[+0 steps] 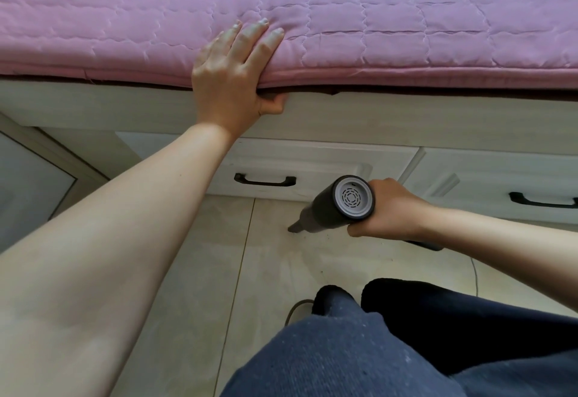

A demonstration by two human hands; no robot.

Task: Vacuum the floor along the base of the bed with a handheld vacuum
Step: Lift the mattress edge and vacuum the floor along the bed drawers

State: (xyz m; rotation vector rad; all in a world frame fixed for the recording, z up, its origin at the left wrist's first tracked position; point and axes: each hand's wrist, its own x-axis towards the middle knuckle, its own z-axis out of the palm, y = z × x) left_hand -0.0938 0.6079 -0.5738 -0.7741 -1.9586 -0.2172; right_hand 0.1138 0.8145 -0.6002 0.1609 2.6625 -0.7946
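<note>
A dark grey handheld vacuum (331, 205) with a round vented rear cap points down and left. Its narrow nozzle (295, 227) touches the pale tiled floor (275, 271) just in front of the bed's white drawer base (312, 158). My right hand (391, 209) is shut on the vacuum's handle, which is mostly hidden under it. My left hand (233, 74) rests on the edge of the pink quilted mattress cover (375, 21), fingers on top and thumb hooked under the edge.
Two drawers with dark metal handles (265, 180) (544, 201) line the bed base. My knees in dark blue trousers (375, 349) fill the lower right. A thin cord (475, 274) lies on the floor. A pale cabinet door (31, 183) stands at left.
</note>
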